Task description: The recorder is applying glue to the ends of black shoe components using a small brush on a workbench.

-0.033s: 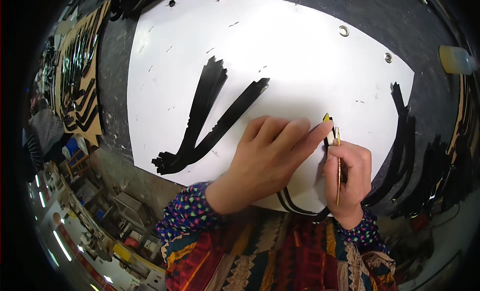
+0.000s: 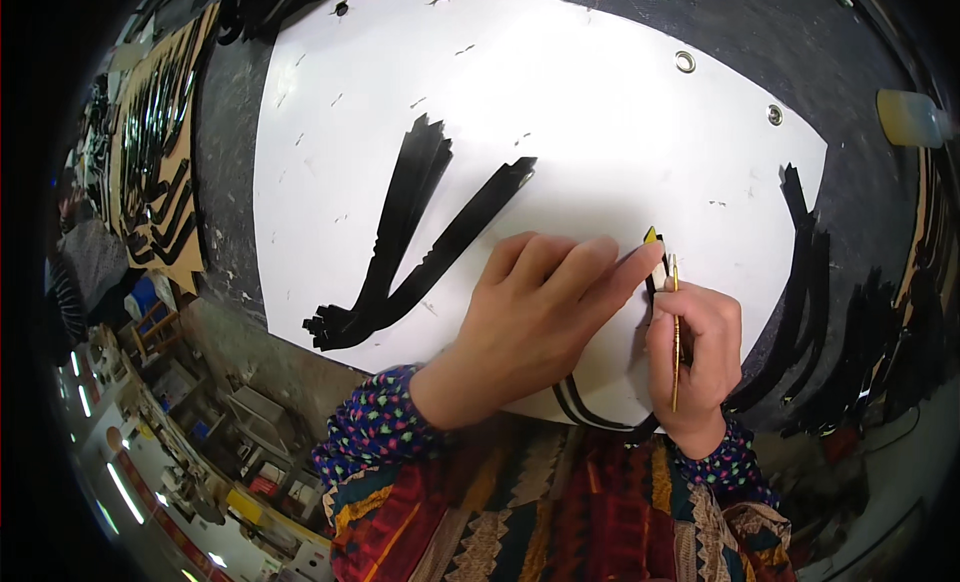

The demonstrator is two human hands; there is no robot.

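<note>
My left hand [image 2: 540, 322] lies over a white sheet [image 2: 600, 132], its index finger stretched to the end of a narrow black strip [image 2: 656, 282] and the other fingers bent. That fingertip presses at the strip's end, beside a small yellow tip [image 2: 651, 236]; my left thumb is hidden. Right beside it, my right hand [image 2: 705, 347] is closed round a thin gold-coloured rod-like tool [image 2: 676, 367], held upright like a pen. Something small and white shows between the two hands. Below them, thin black strips [image 2: 580, 407] curve toward my lap.
Two bundles of black strips [image 2: 410, 202] lie on the sheet to the left. More black strips [image 2: 800, 282] hang over its right edge. Metal eyelets [image 2: 684, 62] sit along the far edge. A bottle with yellowish liquid [image 2: 908, 120] lies far right; strips on cardboard [image 2: 165, 152] stand left.
</note>
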